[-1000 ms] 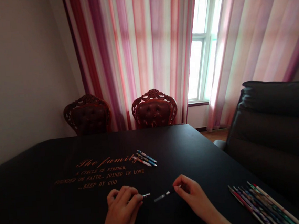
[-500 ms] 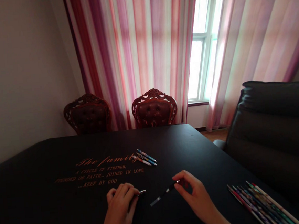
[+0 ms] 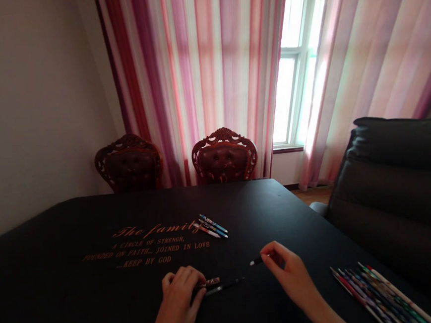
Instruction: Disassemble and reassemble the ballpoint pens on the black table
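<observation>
My left hand [image 3: 181, 297] is closed, low over the black table [image 3: 111, 309], with fingers curled around a patterned pen barrel [image 3: 212, 282]. Only the barrel's right end sticks out past the fingers. A thin, dark-tipped pen refill [image 3: 225, 286] points right from beside the thumb; whether the thumb pinches it or it lies on the table, I cannot tell. To the right, my right hand [image 3: 289, 270] pinches a short black pen front section [image 3: 257, 261] between thumb and fingertips. Its pale end points left, apart from the refill.
Several pens [image 3: 213, 226] lie together beyond my hands, by the table's gold lettering [image 3: 143, 248]. A larger row of pens [image 3: 375, 291] lies at the right. Two carved chairs [image 3: 224, 158] stand behind the far edge, and a black armchair [image 3: 396, 182] at the right.
The refill has come out of the black front section and is now beside my left hand. My right hand has moved slightly right with the front section. More of the patterned barrel shows.
</observation>
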{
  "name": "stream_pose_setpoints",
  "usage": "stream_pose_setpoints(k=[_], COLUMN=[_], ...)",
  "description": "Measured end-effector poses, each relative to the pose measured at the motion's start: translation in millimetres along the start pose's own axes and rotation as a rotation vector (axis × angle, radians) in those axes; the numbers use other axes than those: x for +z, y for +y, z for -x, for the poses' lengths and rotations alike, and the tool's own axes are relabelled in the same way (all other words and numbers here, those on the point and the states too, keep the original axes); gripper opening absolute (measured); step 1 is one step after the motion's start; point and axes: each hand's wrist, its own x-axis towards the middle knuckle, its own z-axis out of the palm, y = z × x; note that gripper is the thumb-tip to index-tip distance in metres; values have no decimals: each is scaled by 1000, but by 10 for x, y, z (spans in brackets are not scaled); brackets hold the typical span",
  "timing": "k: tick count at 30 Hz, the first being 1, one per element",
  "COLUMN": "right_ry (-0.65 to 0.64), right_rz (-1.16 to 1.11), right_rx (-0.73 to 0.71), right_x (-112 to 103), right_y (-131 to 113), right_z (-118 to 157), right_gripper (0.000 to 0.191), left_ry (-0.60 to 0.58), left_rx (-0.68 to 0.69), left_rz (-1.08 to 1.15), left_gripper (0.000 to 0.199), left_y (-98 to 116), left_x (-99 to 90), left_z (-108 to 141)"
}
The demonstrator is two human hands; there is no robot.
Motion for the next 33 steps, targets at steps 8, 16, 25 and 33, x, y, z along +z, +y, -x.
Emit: stream_pose_setpoints(k=[8,16,25,33], right_ry=[-251,-357,-420,-629], right_rz=[-329,-319,-352,-569], right_rx=[27,20,37,46], right_x=[217,371,331,339], right_y=[-90,-217,-243,-170], right_z=[152,304,335,348], right_gripper=[20,19,23,28], left_ry=[58,-33,-125,-382], left_rx=[103,17,-116,-96], left_rz=[68,425,929,1184], left_gripper=[17,13,29,34], left_y=[143,274,131,270], left_x=[-53,85,255,244], left_z=[60,142,140,183])
